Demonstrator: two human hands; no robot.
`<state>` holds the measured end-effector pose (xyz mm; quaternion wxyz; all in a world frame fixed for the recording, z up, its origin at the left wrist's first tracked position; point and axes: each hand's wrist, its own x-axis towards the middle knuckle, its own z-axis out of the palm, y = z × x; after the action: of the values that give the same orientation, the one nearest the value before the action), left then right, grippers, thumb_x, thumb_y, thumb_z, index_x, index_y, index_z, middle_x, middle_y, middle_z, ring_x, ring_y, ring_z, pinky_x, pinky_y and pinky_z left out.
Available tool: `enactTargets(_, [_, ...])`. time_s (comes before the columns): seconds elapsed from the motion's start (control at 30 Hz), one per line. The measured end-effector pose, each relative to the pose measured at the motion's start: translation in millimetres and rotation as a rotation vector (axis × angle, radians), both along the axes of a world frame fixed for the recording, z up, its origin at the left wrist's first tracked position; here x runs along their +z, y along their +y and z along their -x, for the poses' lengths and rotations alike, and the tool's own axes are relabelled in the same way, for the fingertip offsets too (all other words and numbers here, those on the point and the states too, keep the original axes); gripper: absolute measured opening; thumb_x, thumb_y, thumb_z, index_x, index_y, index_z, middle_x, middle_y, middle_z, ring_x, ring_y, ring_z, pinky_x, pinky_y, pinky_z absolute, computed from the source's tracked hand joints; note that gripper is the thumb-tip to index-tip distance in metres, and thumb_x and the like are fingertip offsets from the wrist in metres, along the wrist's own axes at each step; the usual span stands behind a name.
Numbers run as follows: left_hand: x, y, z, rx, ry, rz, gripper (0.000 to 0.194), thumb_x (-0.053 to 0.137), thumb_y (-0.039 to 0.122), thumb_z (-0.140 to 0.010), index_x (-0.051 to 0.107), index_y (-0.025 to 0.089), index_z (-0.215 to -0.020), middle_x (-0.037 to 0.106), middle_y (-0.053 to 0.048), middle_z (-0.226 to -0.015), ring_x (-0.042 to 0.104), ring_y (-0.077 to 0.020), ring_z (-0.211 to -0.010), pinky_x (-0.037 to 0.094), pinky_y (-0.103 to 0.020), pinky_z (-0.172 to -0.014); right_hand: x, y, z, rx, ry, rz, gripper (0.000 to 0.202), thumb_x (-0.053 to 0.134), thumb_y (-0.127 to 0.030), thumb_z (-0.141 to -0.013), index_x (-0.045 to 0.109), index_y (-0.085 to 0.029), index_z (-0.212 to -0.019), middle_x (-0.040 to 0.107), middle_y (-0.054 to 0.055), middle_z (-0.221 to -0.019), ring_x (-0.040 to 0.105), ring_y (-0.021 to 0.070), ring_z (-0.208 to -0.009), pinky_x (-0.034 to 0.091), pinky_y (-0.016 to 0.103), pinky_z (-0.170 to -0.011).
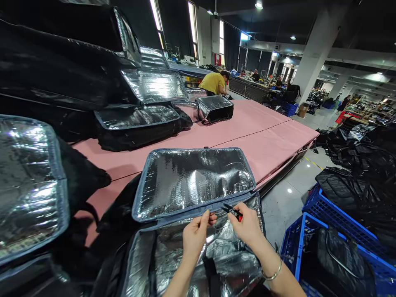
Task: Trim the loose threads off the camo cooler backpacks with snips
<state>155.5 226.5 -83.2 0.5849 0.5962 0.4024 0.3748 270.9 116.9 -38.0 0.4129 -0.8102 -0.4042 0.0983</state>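
In front of me lies an opened insulated bag [188,255] with a silver foil lining. Its foil-lined lid [194,179], edged in grey-blue binding, is folded back onto the table. My right hand [246,225] is closed around small black thread snips [230,209] with a bit of red on them, their tips pointing left over the seam between lid and bag. Just left of the tips, my left hand [198,231] pinches at the same seam with thumb and fingers together. Whatever is between those fingers is too small to make out.
A pink-covered table [244,128] runs away ahead. Black foil-lined bags [139,123] are stacked on its left, and another open lid [31,185] stands close at my left. Blue crates [292,247] holding black bags are on the floor at right. A person in yellow [213,83] bends over the far end.
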Motion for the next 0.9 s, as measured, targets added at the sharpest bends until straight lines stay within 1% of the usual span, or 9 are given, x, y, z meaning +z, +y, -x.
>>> enactTargets(0.07, [-0.7, 0.3, -0.6, -0.004, -0.002, 0.0, 0.036, 0.056, 0.049, -0.071, 0.065, 0.016, -0.064, 0.068, -0.004, -0.065, 0.061, -0.0169, -0.059, 0.052, -0.029, -0.064, -3.6, -0.1, -0.9, -0.019, 0.023, -0.023, 0.014, 0.055, -0.035, -0.076, 0.057, -0.021, -0.077, 0.052, -0.005, -0.056, 0.044, 0.0116, -0.048, 0.029, 0.022, -0.049])
enactTargets(0.17, [-0.4, 0.4, -1.0, -0.004, -0.006, -0.004, 0.035, 0.057, 0.049, -0.071, 0.066, 0.015, -0.064, 0.068, -0.004, -0.065, 0.062, -0.0171, -0.059, 0.051, -0.028, -0.063, -11.8, -1.3, 0.3, -0.054, 0.039, -0.084, 0.015, 0.053, -0.034, -0.077, 0.056, -0.02, -0.078, 0.056, -0.003, -0.061, 0.048, 0.0125, -0.052, 0.032, 0.022, -0.052])
enactTargets(0.3, [1.7, 0.7, -1.2, -0.01, -0.015, 0.001, 0.036, 0.06, 0.05, -0.068, 0.067, 0.015, -0.063, 0.069, -0.005, -0.066, 0.062, -0.0174, -0.059, 0.051, -0.028, -0.063, -25.0, -3.6, 7.2, -0.139, 0.043, -0.191, 0.016, 0.05, -0.033, -0.08, 0.055, -0.018, -0.082, 0.06, -0.001, -0.068, 0.052, 0.0139, -0.056, 0.037, 0.023, -0.055])
enactTargets(0.43, [1.6, 1.6, -2.8, -0.004, -0.023, 0.018, 0.036, 0.061, 0.049, -0.066, 0.068, 0.014, -0.063, 0.069, -0.006, -0.066, 0.062, -0.0169, -0.057, 0.051, -0.028, -0.062, -31.8, -3.2, 14.7, -0.19, 0.013, -0.204, 0.017, 0.048, -0.033, -0.082, 0.054, -0.018, -0.085, 0.062, 0.002, -0.072, 0.055, 0.0163, -0.062, 0.038, 0.024, -0.058])
enactTargets(0.57, [1.7, 1.9, -3.3, 0.006, -0.031, 0.032, 0.035, 0.062, 0.049, -0.066, 0.068, 0.014, -0.064, 0.069, -0.006, -0.066, 0.062, -0.0172, -0.057, 0.051, -0.028, -0.061, -31.5, -0.3, 16.9, -0.16, -0.04, -0.184, 0.018, 0.044, -0.034, -0.085, 0.054, -0.018, -0.085, 0.061, 0.002, -0.071, 0.054, 0.0163, -0.06, 0.037, 0.025, -0.057])
enactTargets(0.67, [3.4, 2.4, -2.5, 0.016, -0.04, 0.039, 0.035, 0.062, 0.049, -0.065, 0.067, 0.015, -0.063, 0.069, -0.005, -0.065, 0.062, -0.0176, -0.057, 0.051, -0.029, -0.061, -32.1, 0.9, 14.7, -0.131, -0.032, -0.194, 0.02, 0.043, -0.034, -0.085, 0.055, -0.018, -0.084, 0.061, 0.002, -0.07, 0.053, 0.0149, -0.057, 0.035, 0.024, -0.055])
enactTargets(0.8, [5.4, 3.3, -2.0, 0.023, -0.05, 0.046, 0.036, 0.062, 0.049, -0.064, 0.067, 0.014, -0.062, 0.068, -0.005, -0.063, 0.061, -0.0181, -0.055, 0.051, -0.03, -0.06, -31.9, 0.0, 8.7, -0.099, 0.01, -0.185, 0.019, 0.045, -0.035, -0.084, 0.055, -0.018, -0.08, 0.059, 0.0, -0.066, 0.048, 0.0123, -0.052, 0.032, 0.023, -0.051])
enactTargets(0.9, [6.0, 2.9, -2.4, 0.02, -0.057, 0.052, 0.035, 0.062, 0.049, -0.064, 0.068, 0.014, -0.063, 0.068, -0.005, -0.063, 0.061, -0.0176, -0.055, 0.051, -0.029, -0.059, -26.9, -0.3, 4.5, -0.029, 0.014, -0.129, 0.018, 0.049, -0.036, -0.081, 0.054, -0.019, -0.08, 0.055, -0.003, -0.061, 0.046, 0.0116, -0.05, 0.029, 0.022, -0.05])
